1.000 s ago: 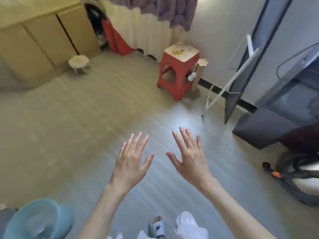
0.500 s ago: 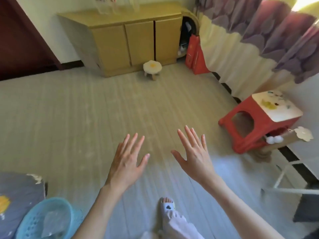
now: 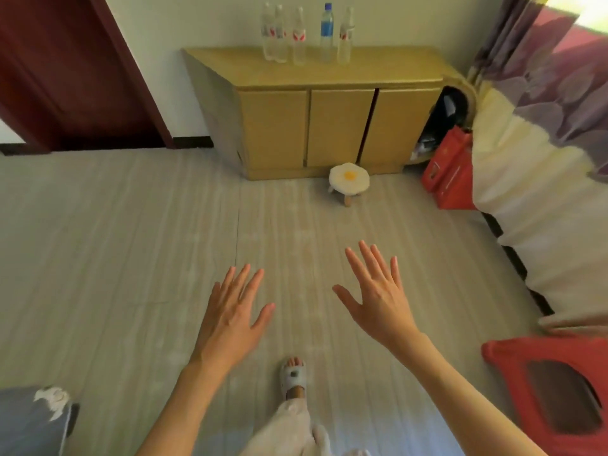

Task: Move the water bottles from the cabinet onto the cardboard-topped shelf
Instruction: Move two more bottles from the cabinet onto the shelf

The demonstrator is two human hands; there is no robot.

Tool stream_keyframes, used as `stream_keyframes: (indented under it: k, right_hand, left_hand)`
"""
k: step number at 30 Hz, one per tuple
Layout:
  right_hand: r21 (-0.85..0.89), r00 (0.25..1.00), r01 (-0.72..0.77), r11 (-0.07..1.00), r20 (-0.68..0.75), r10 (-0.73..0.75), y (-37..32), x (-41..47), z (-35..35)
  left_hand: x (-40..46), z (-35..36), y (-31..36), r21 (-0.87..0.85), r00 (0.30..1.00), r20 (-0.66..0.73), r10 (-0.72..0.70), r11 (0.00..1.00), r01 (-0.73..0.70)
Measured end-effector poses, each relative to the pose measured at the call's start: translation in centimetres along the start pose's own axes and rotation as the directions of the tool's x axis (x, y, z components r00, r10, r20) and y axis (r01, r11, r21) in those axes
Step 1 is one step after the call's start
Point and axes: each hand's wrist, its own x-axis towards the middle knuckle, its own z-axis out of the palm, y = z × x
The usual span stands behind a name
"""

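Several clear water bottles [image 3: 298,36] stand upright in a row on top of the yellow wooden cabinet [image 3: 339,126] against the far wall; one bottle [image 3: 326,32] has a blue cap and blue label. My left hand [image 3: 232,319] and my right hand [image 3: 378,296] are stretched out over the floor with fingers spread, holding nothing, well short of the cabinet. The cardboard-topped shelf is not in view.
A small egg-shaped stool [image 3: 349,182] stands on the floor before the cabinet. A red bag [image 3: 449,174] leans by the curtain [image 3: 539,179] on the right. A red plastic stool [image 3: 556,393] is at lower right, a dark red door [image 3: 75,77] at left.
The view has swung left across the room, bringing the cabinet and bottles to the centre. The red stool has slid to the lower right edge. Both hands stay spread and empty.
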Motion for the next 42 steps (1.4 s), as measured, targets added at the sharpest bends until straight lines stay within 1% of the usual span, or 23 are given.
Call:
stream_keyframes:
  k: [6, 10, 14, 18, 24, 26, 28, 30, 35, 39, 42]
  right_hand:
    - [0.018, 0.998, -0.040, 0.999, -0.057, 0.041, 2.2, 17.8, -2.8]
    - [0.021, 0.996, -0.039, 0.999, -0.074, 0.040, 5.0, 27.2, -3.0]
    - [0.019, 0.999, -0.021, 1.000, -0.036, 0.022, 8.4, 37.2, -1.9]
    - [0.021, 0.999, 0.022, 1.000, -0.028, -0.021, 11.7, 48.6, -1.6]
    - [0.038, 0.997, 0.070, 0.997, -0.031, -0.069, 13.8, 64.3, -3.8]
    - [0.022, 0.996, 0.084, 0.996, -0.015, -0.083, 14.3, 68.7, -3.8]
    - [0.000, 0.996, 0.089, 0.996, 0.010, -0.089, 14.6, 72.7, -3.1]
    - [0.001, 0.996, 0.082, 0.997, 0.023, -0.082, 15.0, 76.7, -2.1]
    - [0.004, 1.000, 0.026, 1.000, 0.016, -0.026, 15.2, 86.5, 0.5]
    - [0.037, 0.999, -0.036, 0.999, 0.024, 0.035, 14.3, 94.5, 0.9]
    - [0.062, 0.997, -0.077, 0.995, 0.021, 0.076, 14.2, 99.4, 1.1]
  left_hand:
    - [19.4, -3.8, -1.7, -0.002, 0.997, -0.061, 0.040, 0.999, -0.041]
    - [29.7, -4.2, -1.6, 0.006, 0.997, -0.025, 0.076, 0.997, -0.076]
    - [38.8, -2.3, -2.5, 0.001, 0.999, 0.015, 0.033, 0.999, -0.033]
    - [49.4, -1.7, -3.4, -0.015, 0.999, -0.017, -0.028, 0.999, 0.028]
    - [64.7, -5.5, -3.9, -0.007, 0.990, -0.141, -0.004, 1.000, 0.003]
    - [68.8, -6.2, -4.6, -0.008, 0.988, -0.155, -0.018, 1.000, 0.017]
    - [72.6, -6.2, -5.6, 0.000, 0.991, -0.130, -0.027, 1.000, 0.028]
    - [76.4, -5.8, -7.1, 0.025, 0.997, -0.076, -0.018, 0.999, 0.020]
    - [86.8, -5.2, -12.0, 0.031, 1.000, 0.008, 0.017, 0.999, -0.017]
    - [95.8, -7.2, -15.2, 0.047, 0.999, 0.026, 0.042, 0.998, -0.043]
    - [101.6, -8.6, -16.6, 0.019, 0.998, 0.006, 0.058, 0.998, -0.058]
